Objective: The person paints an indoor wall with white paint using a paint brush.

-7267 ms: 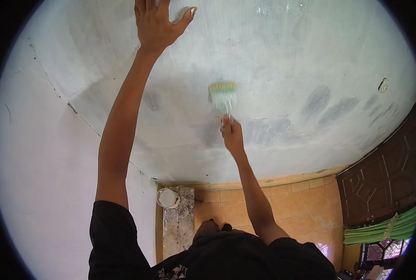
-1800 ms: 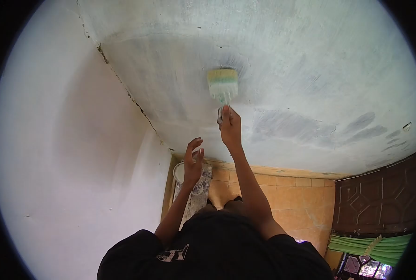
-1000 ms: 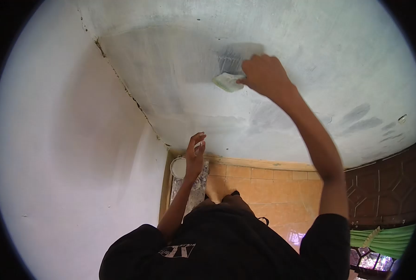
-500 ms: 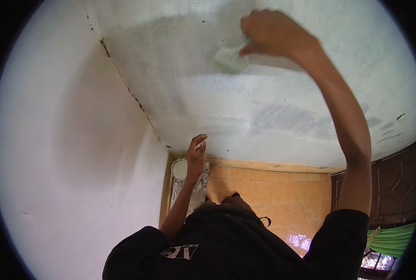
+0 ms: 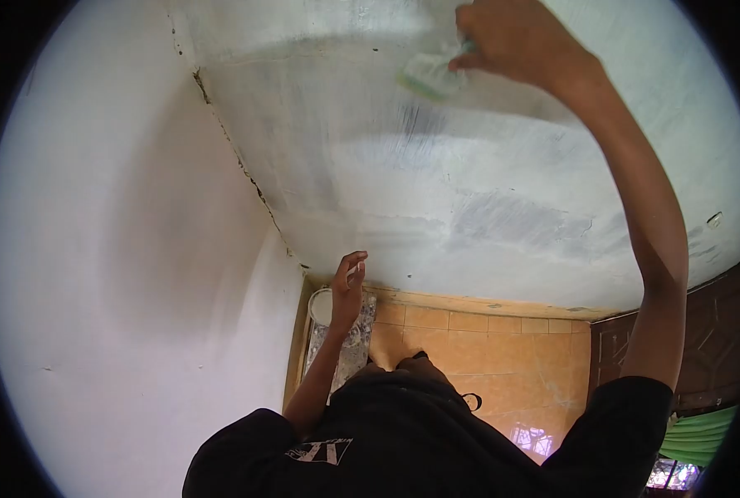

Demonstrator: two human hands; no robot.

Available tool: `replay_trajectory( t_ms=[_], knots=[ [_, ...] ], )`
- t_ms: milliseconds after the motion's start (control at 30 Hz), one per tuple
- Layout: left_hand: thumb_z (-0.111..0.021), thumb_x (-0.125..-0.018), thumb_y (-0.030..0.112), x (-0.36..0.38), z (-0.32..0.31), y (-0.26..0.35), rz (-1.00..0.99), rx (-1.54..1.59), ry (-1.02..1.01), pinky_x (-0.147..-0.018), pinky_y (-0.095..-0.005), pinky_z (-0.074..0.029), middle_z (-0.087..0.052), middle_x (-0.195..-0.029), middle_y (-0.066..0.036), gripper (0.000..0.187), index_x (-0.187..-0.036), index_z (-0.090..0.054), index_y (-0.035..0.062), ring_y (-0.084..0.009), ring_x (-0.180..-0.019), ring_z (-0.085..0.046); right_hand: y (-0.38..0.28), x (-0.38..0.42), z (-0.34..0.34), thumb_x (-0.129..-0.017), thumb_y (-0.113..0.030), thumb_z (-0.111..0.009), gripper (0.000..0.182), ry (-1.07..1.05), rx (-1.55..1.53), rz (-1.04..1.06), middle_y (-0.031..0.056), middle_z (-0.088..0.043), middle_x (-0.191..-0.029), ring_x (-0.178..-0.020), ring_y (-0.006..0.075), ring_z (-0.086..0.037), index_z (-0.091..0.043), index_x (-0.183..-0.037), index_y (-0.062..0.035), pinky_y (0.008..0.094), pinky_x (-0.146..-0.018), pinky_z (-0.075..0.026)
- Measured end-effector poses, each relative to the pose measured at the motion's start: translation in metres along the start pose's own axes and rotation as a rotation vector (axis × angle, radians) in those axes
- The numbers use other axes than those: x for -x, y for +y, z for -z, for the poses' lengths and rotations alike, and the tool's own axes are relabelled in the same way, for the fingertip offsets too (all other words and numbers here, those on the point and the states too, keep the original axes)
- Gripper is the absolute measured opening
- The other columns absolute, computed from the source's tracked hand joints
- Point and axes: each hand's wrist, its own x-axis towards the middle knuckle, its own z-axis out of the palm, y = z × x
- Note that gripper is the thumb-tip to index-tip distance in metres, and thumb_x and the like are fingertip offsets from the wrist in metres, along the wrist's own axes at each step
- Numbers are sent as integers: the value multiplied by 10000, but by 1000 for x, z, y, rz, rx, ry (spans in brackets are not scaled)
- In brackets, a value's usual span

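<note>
My right hand [image 5: 523,41] is raised high and closed round a wide paintbrush [image 5: 433,73]. The brush looks pale, with a yellow-green edge, and most of its handle is hidden in my fingers. Its bristle end is against or very near the wall [image 5: 370,183], which has grey, streaky patches; contact is hard to judge. Lower down, my left hand [image 5: 349,290] hangs in the air with fingers loosely bent and apart, holding nothing. Behind it stands a white bucket [image 5: 321,305], partly covered by the hand.
A side wall [image 5: 162,282] meets the streaked wall at a cracked corner [image 5: 258,191]. Below are orange floor tiles [image 5: 469,357] and a speckled board or sheet [image 5: 355,344] by the bucket. At right are a dark wooden door [image 5: 710,340] and a green curtain [image 5: 702,436].
My right hand and the brush have moved up and to the right along the wall. A dark streaky patch now shows below the brush. My left hand has hardly moved.
</note>
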Motion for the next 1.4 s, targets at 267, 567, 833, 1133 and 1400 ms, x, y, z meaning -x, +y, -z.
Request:
replay_trajectory(
  t_ms=[267,567,833,1133,1400],
  knots=[
    [-505,-1007,237,-2,-16,8,-47,-12,-38,-952,-362,-429,-618,-1199,-51,252,-1194,-579,85,-178,-1145,-560,-14,2,-44,-803,-437,-731,420,197,-142,147,149,-672,-808,-782,289,-671,-688,-857,-23,390,-728,-539],
    [-507,-1002,235,7,-7,1,-36,34,-27,-954,-366,-436,-619,-1183,-63,261,-1190,-577,69,-182,-1145,-559,-22,11,-105,-834,-511,-675,494,100,-243,-67,151,-674,-779,-764,298,-668,-696,-837,-18,390,-725,-541],
    [-509,-1000,222,6,-2,7,-29,-12,-6,-947,-370,-442,-622,-1171,-71,253,-1187,-578,66,-183,-1129,-566,-3,50,-60,-792,-454,-741,431,51,-176,-86,144,-663,-761,-720,276,-645,-690,-808,-27,377,-671,-514],
    [-516,-998,221,6,-4,-5,-26,36,-16,-942,-368,-444,-622,-1180,-67,251,-1185,-580,67,-185,-1125,-569,-41,29,-128,-782,-493,-722,444,-63,-179,85,138,-660,-787,-775,288,-654,-701,-820,-51,405,-711,-518],
    [-513,-1000,225,9,-3,3,-44,-3,-14,-933,-362,-448,-619,-1181,-65,257,-1190,-574,63,-180,-1117,-571,-6,16,-14,-777,-433,-750,419,193,-114,-131,153,-681,-792,-741,271,-678,-708,-840,-21,383,-728,-538]
  ],
)
